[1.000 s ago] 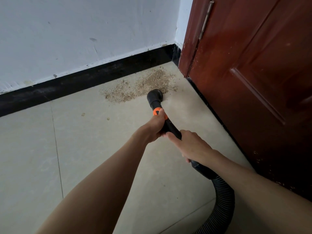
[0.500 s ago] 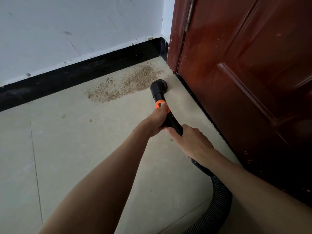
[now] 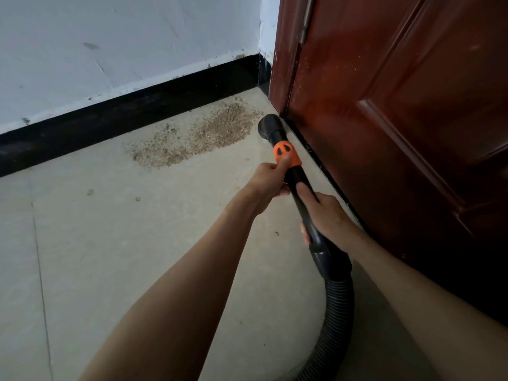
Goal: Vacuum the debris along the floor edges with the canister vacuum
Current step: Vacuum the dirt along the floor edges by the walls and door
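Where tiled floor (image 3: 115, 257) meets door (image 3: 384, 119), both hands' fingers (image 3: 277, 192) wrapped around vacuum wand (image 3: 298, 178); debris (image 3: 203, 136) beside nozzle (image 3: 270, 126).

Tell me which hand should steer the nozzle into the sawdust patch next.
Left. The left hand grips the wand just behind the orange collar, nearest the nozzle, on the sawdust patch side. The right hand grips farther back, near the hose.

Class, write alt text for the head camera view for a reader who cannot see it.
Two bare hands, left hand ahead of right hand, grip a black vacuum wand whose nozzle sits by a red-brown door, just right of a sawdust-like debris patch along the black baseboard.
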